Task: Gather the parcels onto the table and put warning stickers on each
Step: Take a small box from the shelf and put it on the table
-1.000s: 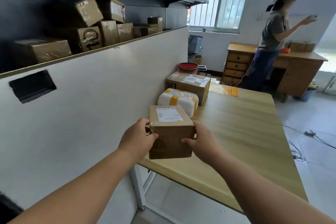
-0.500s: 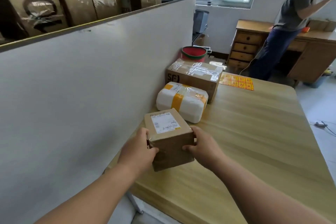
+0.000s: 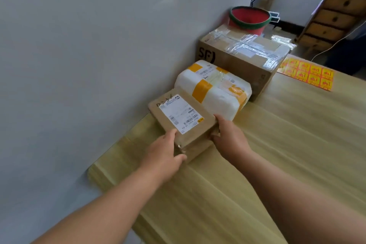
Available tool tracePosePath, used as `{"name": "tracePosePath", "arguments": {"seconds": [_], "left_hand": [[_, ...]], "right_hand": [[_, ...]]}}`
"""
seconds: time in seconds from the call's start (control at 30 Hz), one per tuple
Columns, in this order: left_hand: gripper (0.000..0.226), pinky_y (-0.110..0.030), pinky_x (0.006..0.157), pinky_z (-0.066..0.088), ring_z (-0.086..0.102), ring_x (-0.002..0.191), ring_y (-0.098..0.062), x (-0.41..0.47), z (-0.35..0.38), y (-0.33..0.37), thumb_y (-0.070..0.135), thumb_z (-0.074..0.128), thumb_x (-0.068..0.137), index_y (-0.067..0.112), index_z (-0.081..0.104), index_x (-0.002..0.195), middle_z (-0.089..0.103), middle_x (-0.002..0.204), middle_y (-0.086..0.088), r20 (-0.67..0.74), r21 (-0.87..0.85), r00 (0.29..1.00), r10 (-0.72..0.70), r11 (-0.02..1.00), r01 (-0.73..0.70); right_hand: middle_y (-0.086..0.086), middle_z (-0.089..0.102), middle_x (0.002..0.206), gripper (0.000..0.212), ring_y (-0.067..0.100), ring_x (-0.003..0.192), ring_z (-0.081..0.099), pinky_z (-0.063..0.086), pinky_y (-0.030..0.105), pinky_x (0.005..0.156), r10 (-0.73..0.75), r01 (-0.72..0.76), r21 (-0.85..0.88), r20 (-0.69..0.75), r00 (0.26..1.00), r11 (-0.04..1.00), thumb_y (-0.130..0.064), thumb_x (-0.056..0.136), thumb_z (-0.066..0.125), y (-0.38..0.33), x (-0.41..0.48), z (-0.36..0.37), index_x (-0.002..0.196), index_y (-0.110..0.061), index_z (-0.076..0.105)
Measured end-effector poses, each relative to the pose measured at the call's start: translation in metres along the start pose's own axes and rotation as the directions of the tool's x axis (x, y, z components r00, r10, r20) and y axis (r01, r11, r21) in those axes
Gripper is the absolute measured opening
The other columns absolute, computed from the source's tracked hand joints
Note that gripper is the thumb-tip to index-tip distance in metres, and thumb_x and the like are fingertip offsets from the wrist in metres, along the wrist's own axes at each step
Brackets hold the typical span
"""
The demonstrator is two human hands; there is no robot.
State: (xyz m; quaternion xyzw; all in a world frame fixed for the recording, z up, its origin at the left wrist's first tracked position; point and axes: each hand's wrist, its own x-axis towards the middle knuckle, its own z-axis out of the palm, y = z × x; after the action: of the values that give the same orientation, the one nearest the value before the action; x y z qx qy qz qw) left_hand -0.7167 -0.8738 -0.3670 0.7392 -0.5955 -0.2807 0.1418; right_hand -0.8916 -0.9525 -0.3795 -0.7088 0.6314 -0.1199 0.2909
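Left hand [image 3: 164, 150] and right hand [image 3: 229, 136] are gripping the brown parcel [image 3: 184, 117] by opposite sides; the white parcel [image 3: 213, 89] is lying just beyond the grip.

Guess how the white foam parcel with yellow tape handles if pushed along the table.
The white foam parcel looks like moulded foam, so probably light for its size and rigid but easily dented. It lies low and flat on the table, so it should slide rather than tip.
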Motion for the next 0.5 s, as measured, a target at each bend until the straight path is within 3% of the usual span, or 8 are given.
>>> {"name": "tracePosePath", "arguments": {"seconds": [0.17,0.3,0.5], "left_hand": [[0.072,-0.033,0.103,0.038,0.041,0.128,-0.017,0.027,0.015,0.009,0.035,0.066,0.085,0.025,0.027,0.145,0.042,0.14,0.003,0.022,-0.009,0.999,-0.026,1.0,0.026],[0.07,-0.036,0.104,0.039,0.042,0.126,-0.018,0.037,0.014,0.012,0.033,0.066,0.086,0.024,0.029,0.145,0.044,0.138,0.0,0.003,0.01,1.0,-0.028,1.0,0.028],[0.065,-0.035,0.096,0.045,0.049,0.121,-0.017,0.029,-0.001,0.01,0.037,0.06,0.089,0.023,0.03,0.145,0.047,0.135,0.0,-0.085,0.084,0.996,-0.042,0.995,0.049]], "right_hand": [[0.005,0.041,0.141,0.055,0.027,0.125,0.043,0.04,0.035,0.092,-0.03,0.022,-0.102,-0.079,0.996,0.995,-0.022,0.092,0.058,0.01,0.027,0.001,0.142,-0.017,0.036],[0.006,0.039,0.142,0.054,0.028,0.128,0.036,0.035,0.036,0.101,-0.091,0.074,-0.19,-0.081,0.993,0.979,-0.02,0.091,0.058,0.013,0.034,0.001,0.141,-0.014,0.038],[0.008,0.036,0.148,0.052,0.032,0.133,0.031,0.026,0.039,0.108,-0.191,0.157,-0.215,-0.145,0.971,0.964,-0.005,0.09,0.043,-0.003,0.027,-0.009,0.141,-0.014,0.042]]}}
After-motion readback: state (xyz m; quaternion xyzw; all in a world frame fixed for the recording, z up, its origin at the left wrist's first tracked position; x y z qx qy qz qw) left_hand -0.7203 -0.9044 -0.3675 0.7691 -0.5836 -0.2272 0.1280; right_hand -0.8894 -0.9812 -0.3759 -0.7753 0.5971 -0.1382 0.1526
